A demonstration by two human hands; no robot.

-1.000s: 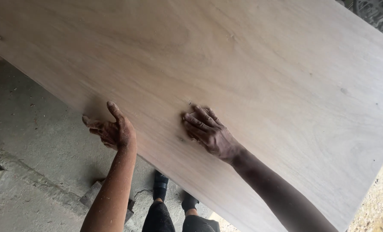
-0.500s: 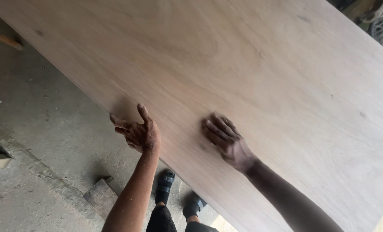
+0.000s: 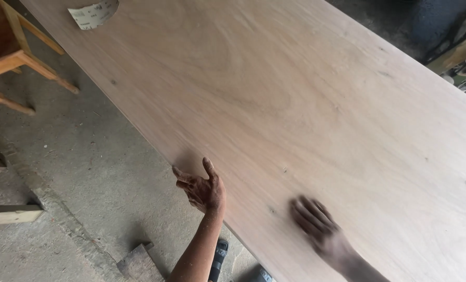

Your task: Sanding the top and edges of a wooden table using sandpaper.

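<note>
A large pale plywood sheet (image 3: 295,104) fills most of the head view, running from upper left to lower right. My left hand (image 3: 201,188) hovers at the sheet's near edge, fingers apart and holding nothing. Flat on the sheet's surface near the bottom lies my right hand (image 3: 316,224), blurred by motion, fingers spread. A piece of sandpaper (image 3: 93,13) rests on the sheet at the far upper left, well away from both hands.
A wooden frame with slanted legs (image 3: 13,62) stands at the upper left on the concrete floor (image 3: 86,172). Timber offcuts (image 3: 8,214) lie at the left edge, and a wood block (image 3: 136,263) by my feet. My shoe (image 3: 220,256) shows below.
The view has swung so more of the sheet's far end and the sandpaper show. My right hand has slid down and right across the sheet; my left hand stays at the edge.
</note>
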